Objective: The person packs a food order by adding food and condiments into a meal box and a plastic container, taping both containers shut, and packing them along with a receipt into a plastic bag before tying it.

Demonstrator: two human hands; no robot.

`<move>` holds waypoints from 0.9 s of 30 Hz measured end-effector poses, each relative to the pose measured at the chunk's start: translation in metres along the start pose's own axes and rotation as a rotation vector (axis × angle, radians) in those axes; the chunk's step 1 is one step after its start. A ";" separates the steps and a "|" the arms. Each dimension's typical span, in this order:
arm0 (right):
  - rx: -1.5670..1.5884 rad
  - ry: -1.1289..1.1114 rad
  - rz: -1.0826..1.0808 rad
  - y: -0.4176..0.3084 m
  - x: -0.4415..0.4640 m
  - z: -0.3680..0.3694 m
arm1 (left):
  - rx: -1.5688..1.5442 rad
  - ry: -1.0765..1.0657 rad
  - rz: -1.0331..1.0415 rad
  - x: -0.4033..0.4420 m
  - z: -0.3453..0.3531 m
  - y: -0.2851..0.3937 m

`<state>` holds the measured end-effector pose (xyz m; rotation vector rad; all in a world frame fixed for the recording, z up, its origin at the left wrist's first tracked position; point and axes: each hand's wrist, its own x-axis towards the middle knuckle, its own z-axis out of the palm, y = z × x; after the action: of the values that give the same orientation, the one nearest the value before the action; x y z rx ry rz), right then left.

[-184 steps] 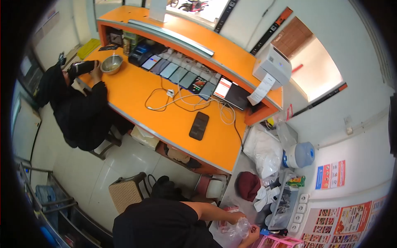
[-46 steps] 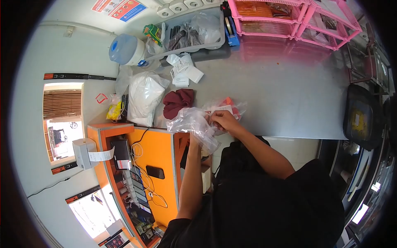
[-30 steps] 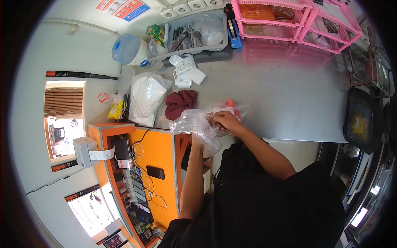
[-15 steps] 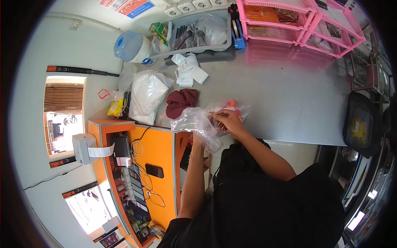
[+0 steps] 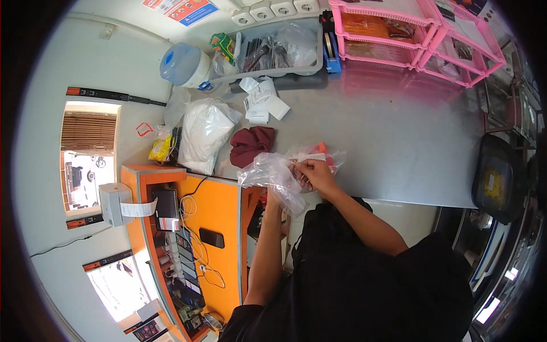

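A crumpled clear plastic bag [image 5: 259,171] is held above the near edge of the metal counter. My left hand [image 5: 279,185] is mostly covered by its folds, gripping it from below; most of those fingers are hidden. Thumb and fingertips of my right hand [image 5: 315,175] are pinched together on the bag's edge, close against the left fingertips. Just beyond the right hand lies a clear packet with red and white parts [image 5: 320,151], partly hidden. A dark red bunched cloth [image 5: 252,146] rests on the counter behind the bag.
A large white plastic bag [image 5: 206,134] and paper receipts [image 5: 263,102] lie on the metal counter [image 5: 393,142]. At the back stand a grey bin [image 5: 285,71], a tape dispenser [image 5: 331,54] and pink racks [image 5: 376,56]. A black container [image 5: 496,176] is right; an orange desk [image 5: 219,262], lower left.
The view has shifted slightly, so the scene sits a little lower. Both hands stay together at the bag, whose folds have changed shape a little.
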<state>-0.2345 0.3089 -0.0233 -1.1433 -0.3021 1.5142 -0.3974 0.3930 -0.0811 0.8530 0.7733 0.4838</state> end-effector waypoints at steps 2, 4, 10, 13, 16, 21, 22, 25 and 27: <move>-0.011 0.000 -0.004 0.001 0.000 0.000 | 0.027 0.000 0.008 -0.006 0.015 0.011; -0.029 0.006 0.004 0.001 0.001 0.000 | -0.109 -0.074 -0.012 -0.009 0.020 0.016; -0.085 -0.016 0.022 -0.005 0.001 -0.002 | -0.127 0.085 -0.077 0.014 -0.027 -0.019; -0.104 -0.040 0.033 -0.009 0.000 -0.004 | 0.006 0.128 -0.089 0.008 -0.029 -0.014; -0.100 -0.044 0.020 -0.005 0.003 -0.004 | 0.001 -0.016 -0.077 0.015 -0.037 -0.020; -0.089 -0.011 0.007 -0.003 0.002 -0.003 | 0.065 0.041 0.013 0.005 -0.015 -0.013; -0.085 -0.006 0.006 -0.002 0.002 -0.003 | 0.100 0.057 0.037 0.004 -0.016 -0.014; -0.076 -0.016 -0.015 0.001 0.002 -0.003 | -0.076 -0.002 -0.030 0.005 -0.023 -0.018; -0.066 -0.018 -0.018 0.001 0.002 -0.004 | -0.265 -0.026 -0.065 0.007 -0.022 -0.022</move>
<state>-0.2323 0.3090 -0.0271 -1.1764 -0.3760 1.5091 -0.4083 0.3955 -0.1107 0.5852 0.6929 0.5040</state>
